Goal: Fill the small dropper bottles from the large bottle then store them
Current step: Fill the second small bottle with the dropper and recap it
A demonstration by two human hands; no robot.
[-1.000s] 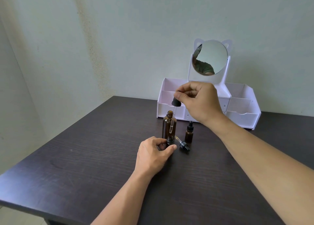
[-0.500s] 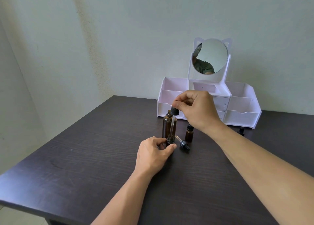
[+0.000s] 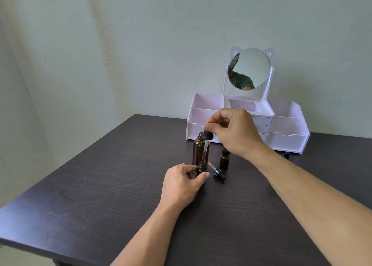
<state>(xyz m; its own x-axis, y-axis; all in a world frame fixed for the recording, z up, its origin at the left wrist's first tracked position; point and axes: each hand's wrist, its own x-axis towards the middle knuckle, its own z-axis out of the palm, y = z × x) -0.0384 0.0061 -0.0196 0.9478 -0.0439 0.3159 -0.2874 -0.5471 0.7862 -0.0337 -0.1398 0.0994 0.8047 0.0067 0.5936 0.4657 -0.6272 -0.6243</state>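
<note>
A large amber bottle stands open on the dark table. In front of it my left hand holds a small open amber bottle upright. My right hand pinches the black bulb of a long glass dropper, its tip at the small bottle's mouth. A small dropper cap lies on the table just to the right. Another small capped bottle stands beside it.
A white organiser with open compartments, drawers and a round mirror stands at the back against the wall. A small black cap sits in front of its right end. The table's left and front edges are near.
My right hand has lowered the long dropper from above the large bottle down to the small bottle's mouth. My left hand has kept still.
</note>
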